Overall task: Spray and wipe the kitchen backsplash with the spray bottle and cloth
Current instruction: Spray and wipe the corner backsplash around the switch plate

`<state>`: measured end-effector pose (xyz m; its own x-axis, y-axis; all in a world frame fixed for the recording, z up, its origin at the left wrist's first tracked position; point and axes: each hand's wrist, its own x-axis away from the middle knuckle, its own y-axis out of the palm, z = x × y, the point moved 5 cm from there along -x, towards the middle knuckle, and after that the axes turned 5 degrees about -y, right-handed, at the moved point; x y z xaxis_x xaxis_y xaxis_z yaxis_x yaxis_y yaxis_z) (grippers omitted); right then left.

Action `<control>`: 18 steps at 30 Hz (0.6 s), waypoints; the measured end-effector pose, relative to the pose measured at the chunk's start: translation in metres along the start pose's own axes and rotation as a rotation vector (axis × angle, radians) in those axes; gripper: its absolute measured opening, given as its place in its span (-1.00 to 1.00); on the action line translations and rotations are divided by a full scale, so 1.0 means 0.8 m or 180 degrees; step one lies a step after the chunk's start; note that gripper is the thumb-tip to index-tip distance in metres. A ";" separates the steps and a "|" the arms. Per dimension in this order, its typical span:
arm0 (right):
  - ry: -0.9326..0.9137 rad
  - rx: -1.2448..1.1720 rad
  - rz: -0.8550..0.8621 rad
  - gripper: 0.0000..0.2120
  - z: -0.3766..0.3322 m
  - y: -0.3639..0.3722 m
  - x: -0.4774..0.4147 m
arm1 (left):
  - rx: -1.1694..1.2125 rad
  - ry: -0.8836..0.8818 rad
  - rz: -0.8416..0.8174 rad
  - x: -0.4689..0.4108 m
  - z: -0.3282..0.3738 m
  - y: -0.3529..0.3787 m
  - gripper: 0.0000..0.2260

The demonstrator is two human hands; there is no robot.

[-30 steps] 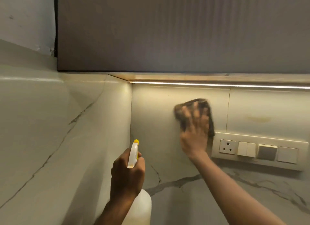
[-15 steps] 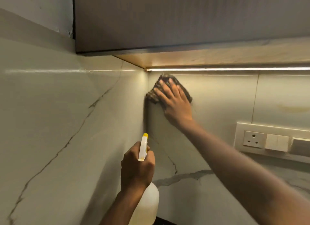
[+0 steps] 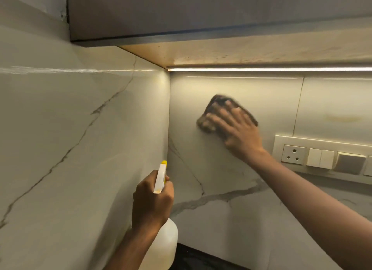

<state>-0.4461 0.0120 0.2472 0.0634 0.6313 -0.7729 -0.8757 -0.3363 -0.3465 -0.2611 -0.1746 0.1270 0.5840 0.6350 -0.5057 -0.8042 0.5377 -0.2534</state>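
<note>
Dark crumpled cloth [image 3: 204,126] was pressed to glossy veined-marble backsplash [image 3: 221,219] by flat-fingered R hand [image 3: 239,133]; translucent spray bottle [image 3: 167,239] gripped in L hand [image 3: 151,201].

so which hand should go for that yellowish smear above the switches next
Right. The right hand presses the cloth on the backsplash, nearer the smear; the left hand holds the spray bottle.

A light strip [image 3: 261,69] glows under the grey cabinet [image 3: 181,12], above a switch panel [image 3: 322,158].
</note>
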 end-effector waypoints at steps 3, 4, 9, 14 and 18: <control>0.0739 -0.0054 0.0235 -0.48 -0.009 0.002 0.046 | 0.0061 -0.0029 0.0058 0.010 -0.008 0.002 -0.84; 0.0673 -0.0101 0.0224 -0.45 -0.028 0.013 0.074 | 0.0105 -0.0036 0.0094 0.013 -0.009 0.003 -0.86; -0.1770 0.0277 -0.1256 -0.36 -0.109 0.065 0.227 | 0.0025 -0.0031 0.0031 0.021 -0.013 0.005 -0.84; -0.0077 0.0071 -0.0591 -0.37 -0.034 0.016 0.176 | 0.0083 0.0096 -0.0078 0.023 0.001 0.017 -0.85; 0.0403 -0.0115 -0.0642 -0.33 -0.069 0.025 0.239 | 0.0068 0.0068 -0.0062 0.031 -0.003 0.029 -0.84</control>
<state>-0.4253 0.0871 0.0632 0.2967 0.5964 -0.7458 -0.8218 -0.2384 -0.5176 -0.2656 -0.1482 0.1065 0.5968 0.6125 -0.5184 -0.7900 0.5617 -0.2458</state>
